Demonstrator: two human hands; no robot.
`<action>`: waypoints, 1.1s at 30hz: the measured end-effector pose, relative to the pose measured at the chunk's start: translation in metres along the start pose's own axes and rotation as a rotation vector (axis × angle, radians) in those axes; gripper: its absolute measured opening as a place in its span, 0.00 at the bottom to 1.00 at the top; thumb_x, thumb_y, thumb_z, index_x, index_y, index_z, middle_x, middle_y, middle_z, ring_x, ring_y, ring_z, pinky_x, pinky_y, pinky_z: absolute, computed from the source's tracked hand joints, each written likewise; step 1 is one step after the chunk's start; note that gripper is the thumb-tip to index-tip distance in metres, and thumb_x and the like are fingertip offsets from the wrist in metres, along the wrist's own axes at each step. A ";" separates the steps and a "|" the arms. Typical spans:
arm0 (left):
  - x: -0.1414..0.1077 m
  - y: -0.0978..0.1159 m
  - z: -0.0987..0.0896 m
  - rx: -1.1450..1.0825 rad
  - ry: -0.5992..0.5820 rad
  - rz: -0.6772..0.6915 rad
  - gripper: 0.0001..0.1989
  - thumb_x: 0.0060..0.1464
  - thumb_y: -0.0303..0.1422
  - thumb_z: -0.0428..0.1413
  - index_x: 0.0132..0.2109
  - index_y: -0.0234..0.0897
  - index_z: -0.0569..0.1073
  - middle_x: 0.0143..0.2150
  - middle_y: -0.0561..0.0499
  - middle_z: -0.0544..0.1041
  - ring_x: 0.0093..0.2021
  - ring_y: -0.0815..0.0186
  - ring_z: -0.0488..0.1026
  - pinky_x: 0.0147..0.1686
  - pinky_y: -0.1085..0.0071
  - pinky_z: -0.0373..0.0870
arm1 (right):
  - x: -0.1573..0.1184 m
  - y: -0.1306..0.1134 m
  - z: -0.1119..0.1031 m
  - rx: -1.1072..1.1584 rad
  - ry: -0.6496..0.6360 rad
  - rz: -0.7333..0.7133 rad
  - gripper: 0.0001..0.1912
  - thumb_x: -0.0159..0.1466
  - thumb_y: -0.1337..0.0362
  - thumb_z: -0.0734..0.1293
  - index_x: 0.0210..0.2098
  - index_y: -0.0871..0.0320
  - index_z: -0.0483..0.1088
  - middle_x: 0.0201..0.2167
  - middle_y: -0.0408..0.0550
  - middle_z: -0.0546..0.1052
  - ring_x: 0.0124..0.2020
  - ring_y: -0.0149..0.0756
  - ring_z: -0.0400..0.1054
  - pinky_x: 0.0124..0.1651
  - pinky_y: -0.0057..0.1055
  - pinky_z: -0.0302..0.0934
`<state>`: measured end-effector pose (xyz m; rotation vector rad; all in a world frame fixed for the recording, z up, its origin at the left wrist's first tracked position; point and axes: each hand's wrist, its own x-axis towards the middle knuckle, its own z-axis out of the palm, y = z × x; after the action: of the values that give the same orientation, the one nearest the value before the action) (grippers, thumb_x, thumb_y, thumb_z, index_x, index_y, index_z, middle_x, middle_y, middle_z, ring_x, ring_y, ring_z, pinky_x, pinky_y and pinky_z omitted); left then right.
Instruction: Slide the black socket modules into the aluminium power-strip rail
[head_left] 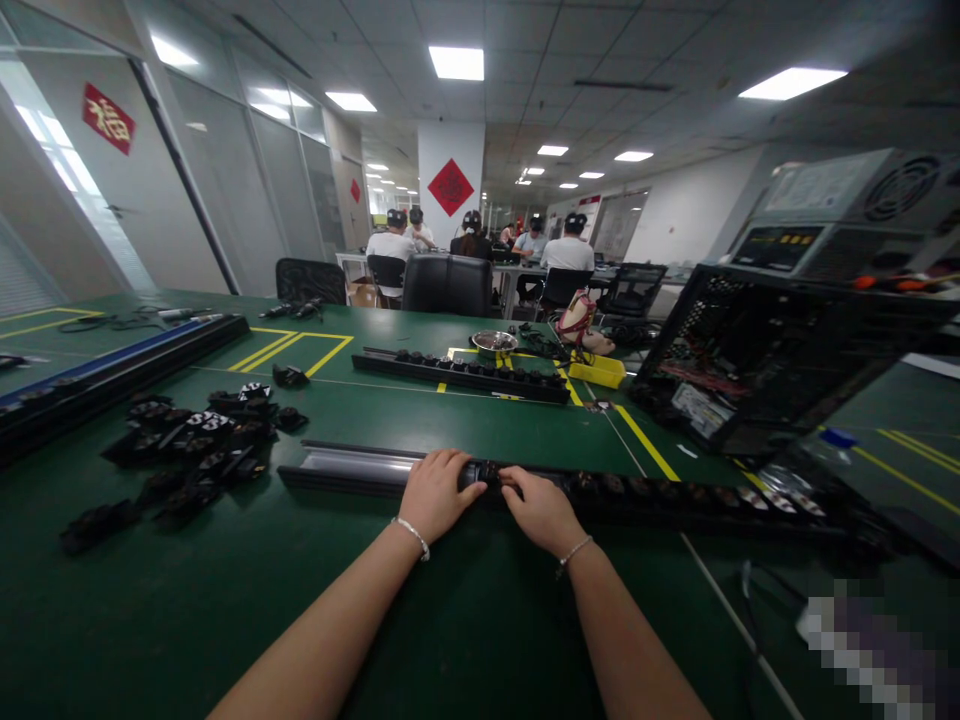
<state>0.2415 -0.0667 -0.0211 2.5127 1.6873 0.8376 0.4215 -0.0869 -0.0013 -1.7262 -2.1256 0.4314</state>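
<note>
Head view: left hand (436,495) lies palm down over a long black rail (615,508), thumb at a small black module (490,471) in the channel; fingers hide whether this grip is closed on the part. Right hand (546,508) meets the module from the opposite side, thumb and forefinger tips close together; whether its grip is closed cannot be told. Rail lies crosswise on the green table (450,630), further modules lined up toward its right end. Loose black modules (210,440) form a pile at left; a shorter rail (461,376) lies beyond
</note>
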 end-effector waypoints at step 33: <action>0.014 -0.004 -0.001 -0.068 -0.103 -0.067 0.15 0.48 0.44 0.55 0.44 0.49 0.72 0.48 0.55 0.75 0.49 0.59 0.67 0.46 0.60 0.59 | -0.002 -0.004 0.001 -0.175 -0.003 -0.016 0.15 0.62 0.61 0.53 0.39 0.51 0.70 0.36 0.42 0.75 0.39 0.32 0.67 0.39 0.27 0.53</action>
<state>0.2415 -0.0535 -0.0155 2.3967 1.6709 0.7343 0.4179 -0.0900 -0.0005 -1.8005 -2.2355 0.2493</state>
